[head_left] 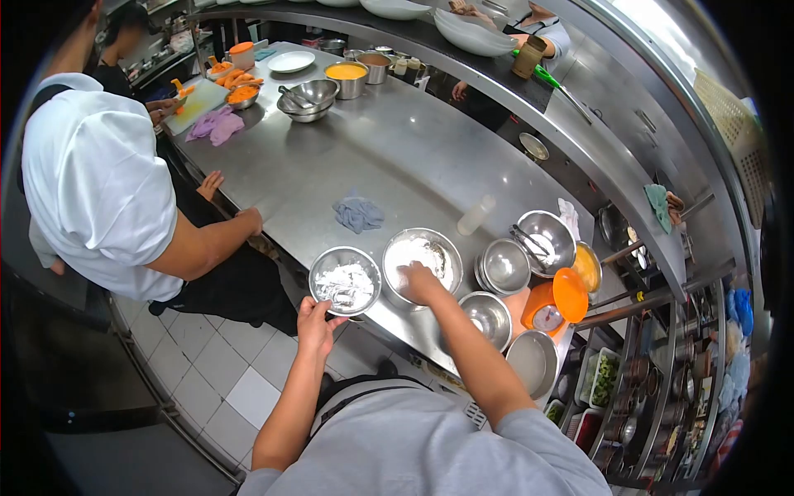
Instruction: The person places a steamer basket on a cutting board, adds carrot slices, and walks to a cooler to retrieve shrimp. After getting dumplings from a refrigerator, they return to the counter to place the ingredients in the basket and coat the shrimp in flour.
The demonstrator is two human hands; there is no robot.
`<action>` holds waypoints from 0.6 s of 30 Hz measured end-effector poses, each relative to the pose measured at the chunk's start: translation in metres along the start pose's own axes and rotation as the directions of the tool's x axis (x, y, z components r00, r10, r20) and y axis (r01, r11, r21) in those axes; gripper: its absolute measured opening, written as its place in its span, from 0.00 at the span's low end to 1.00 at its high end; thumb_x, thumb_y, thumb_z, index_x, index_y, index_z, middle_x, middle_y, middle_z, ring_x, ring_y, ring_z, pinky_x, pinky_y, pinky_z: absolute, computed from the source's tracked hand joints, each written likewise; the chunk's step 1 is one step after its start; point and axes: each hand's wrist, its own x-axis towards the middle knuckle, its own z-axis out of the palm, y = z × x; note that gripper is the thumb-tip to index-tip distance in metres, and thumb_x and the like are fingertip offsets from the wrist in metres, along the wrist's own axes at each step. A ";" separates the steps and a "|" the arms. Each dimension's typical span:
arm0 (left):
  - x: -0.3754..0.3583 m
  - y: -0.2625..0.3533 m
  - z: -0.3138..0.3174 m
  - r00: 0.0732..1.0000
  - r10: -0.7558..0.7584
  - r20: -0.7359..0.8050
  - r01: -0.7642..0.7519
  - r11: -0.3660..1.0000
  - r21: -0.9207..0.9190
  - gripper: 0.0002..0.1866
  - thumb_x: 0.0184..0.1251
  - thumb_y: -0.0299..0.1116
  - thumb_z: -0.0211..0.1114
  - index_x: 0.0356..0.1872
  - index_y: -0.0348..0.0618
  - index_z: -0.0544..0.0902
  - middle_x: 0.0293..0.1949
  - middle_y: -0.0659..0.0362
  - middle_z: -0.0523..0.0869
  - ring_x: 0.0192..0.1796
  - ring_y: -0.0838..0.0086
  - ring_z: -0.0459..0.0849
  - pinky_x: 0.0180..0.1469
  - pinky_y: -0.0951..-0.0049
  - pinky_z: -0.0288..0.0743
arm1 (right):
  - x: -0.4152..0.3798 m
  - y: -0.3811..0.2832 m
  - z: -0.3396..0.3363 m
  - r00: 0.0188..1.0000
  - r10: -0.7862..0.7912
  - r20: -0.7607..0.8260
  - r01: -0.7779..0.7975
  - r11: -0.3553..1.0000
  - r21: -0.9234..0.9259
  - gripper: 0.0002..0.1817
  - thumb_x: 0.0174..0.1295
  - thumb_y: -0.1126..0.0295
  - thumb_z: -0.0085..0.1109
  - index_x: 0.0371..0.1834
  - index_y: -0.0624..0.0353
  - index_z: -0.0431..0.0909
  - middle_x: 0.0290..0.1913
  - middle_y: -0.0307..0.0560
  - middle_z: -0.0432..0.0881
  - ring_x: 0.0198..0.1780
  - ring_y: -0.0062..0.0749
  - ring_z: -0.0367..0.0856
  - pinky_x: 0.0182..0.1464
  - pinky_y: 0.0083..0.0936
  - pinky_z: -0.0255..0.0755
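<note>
My left hand grips the near rim of a small metal bowl, tilted slightly at the table's edge. White powder lies in it in loose clumps. Beside it, a larger metal bowl also holds white powder. My right hand reaches down into this larger bowl, fingers bent together at the powder; what they hold, if anything, is hidden. A crumpled blue-grey cloth lies just beyond the bowls.
A squeeze bottle, stacked metal bowls, and an orange scale stand to the right. At left a person in a white shirt rests hands on the table edge. Pots stand at the far end. A shelf overhangs the back.
</note>
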 end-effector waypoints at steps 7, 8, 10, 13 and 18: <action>-0.005 -0.005 -0.016 1.000 -0.002 -0.009 0.002 1.000 0.027 0.08 0.72 0.23 0.60 0.38 0.49 0.70 0.45 0.57 0.84 0.45 0.68 0.87 0.41 0.59 0.86 | 0.024 0.049 -0.002 0.975 -0.087 -0.205 0.063 0.991 -0.118 0.18 0.56 0.82 0.55 0.47 0.59 0.87 0.48 0.65 0.84 0.52 0.60 0.84 0.59 0.47 0.77; -0.006 -0.005 -0.018 1.000 -0.007 -0.008 0.007 0.999 0.031 0.08 0.72 0.23 0.59 0.38 0.50 0.71 0.45 0.57 0.85 0.45 0.69 0.87 0.40 0.59 0.87 | 0.023 0.045 -0.020 0.955 -0.085 -0.284 0.046 0.989 -0.144 0.18 0.56 0.82 0.56 0.49 0.60 0.86 0.48 0.64 0.84 0.52 0.61 0.84 0.59 0.47 0.77; -0.006 -0.005 -0.021 1.000 -0.011 -0.006 0.011 0.999 0.040 0.08 0.72 0.23 0.59 0.37 0.51 0.71 0.44 0.58 0.86 0.44 0.70 0.87 0.39 0.60 0.87 | 0.028 0.049 -0.023 0.928 -0.085 -0.363 0.026 0.986 -0.164 0.19 0.56 0.81 0.56 0.51 0.62 0.85 0.49 0.64 0.84 0.53 0.62 0.83 0.59 0.48 0.77; -0.005 -0.006 -0.018 1.000 -0.011 0.017 0.010 0.999 0.037 0.08 0.71 0.23 0.60 0.37 0.51 0.71 0.44 0.58 0.86 0.44 0.70 0.87 0.38 0.60 0.87 | 0.035 0.048 -0.014 0.937 0.127 -0.327 -0.192 0.966 -0.173 0.22 0.57 0.76 0.63 0.57 0.66 0.80 0.52 0.64 0.84 0.56 0.62 0.83 0.61 0.47 0.77; -0.005 -0.005 -0.019 1.000 -0.015 0.025 0.014 0.999 0.040 0.09 0.72 0.23 0.60 0.36 0.50 0.71 0.44 0.58 0.85 0.43 0.69 0.87 0.40 0.59 0.87 | 0.034 0.046 0.005 0.972 0.210 -0.100 -0.217 0.974 -0.059 0.32 0.52 0.63 0.75 0.60 0.67 0.77 0.55 0.66 0.85 0.59 0.58 0.83 0.63 0.44 0.76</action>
